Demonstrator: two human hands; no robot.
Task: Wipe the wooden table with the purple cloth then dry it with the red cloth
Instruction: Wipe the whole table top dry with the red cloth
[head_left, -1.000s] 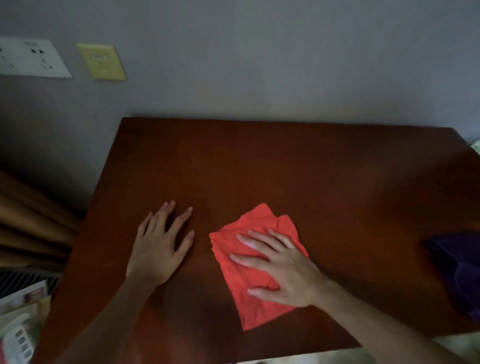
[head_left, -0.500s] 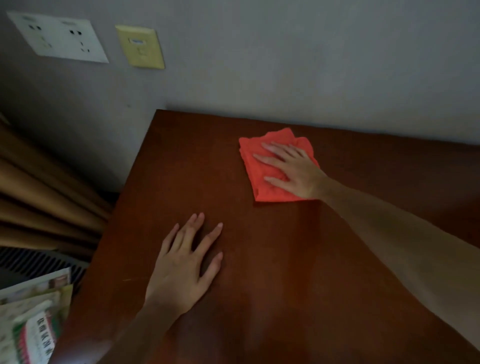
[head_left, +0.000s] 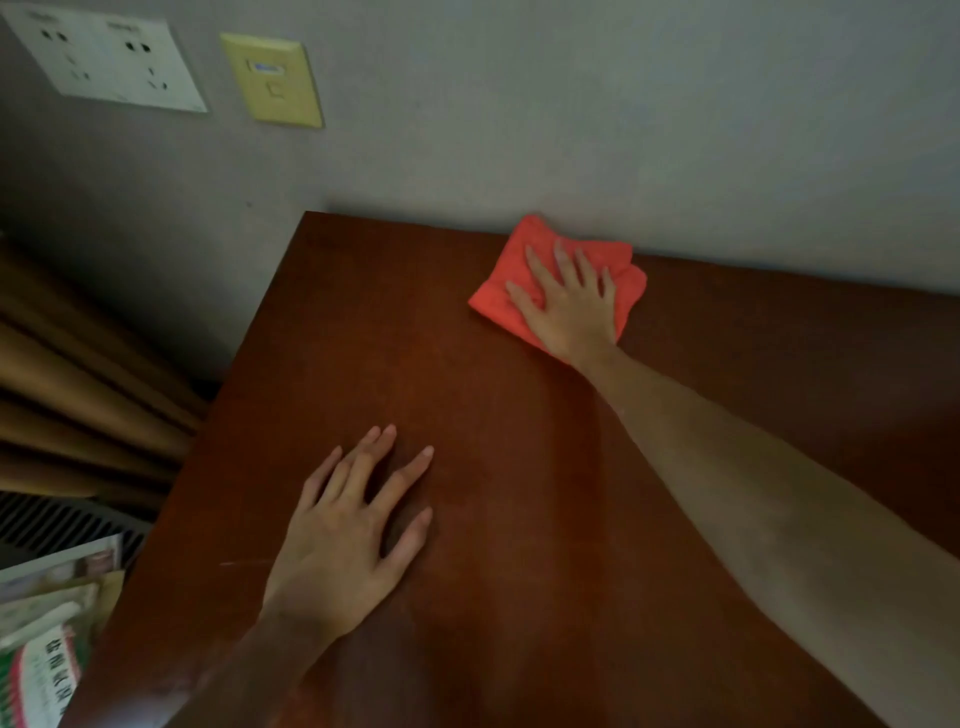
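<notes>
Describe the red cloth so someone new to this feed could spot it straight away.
Find the dark wooden table pushed against the grey wall. At its far edge, touching the wall, lies the red cloth, folded and flattened under the right hand. It is the only bright thing on the tabletop; the left hand rests on bare wood nearer the camera.

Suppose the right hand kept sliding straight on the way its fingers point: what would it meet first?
Probably the grey wall. The right hand presses the red cloth flat at the wooden table's back edge, fingers pointing at the wall; nothing else shows between.
</notes>
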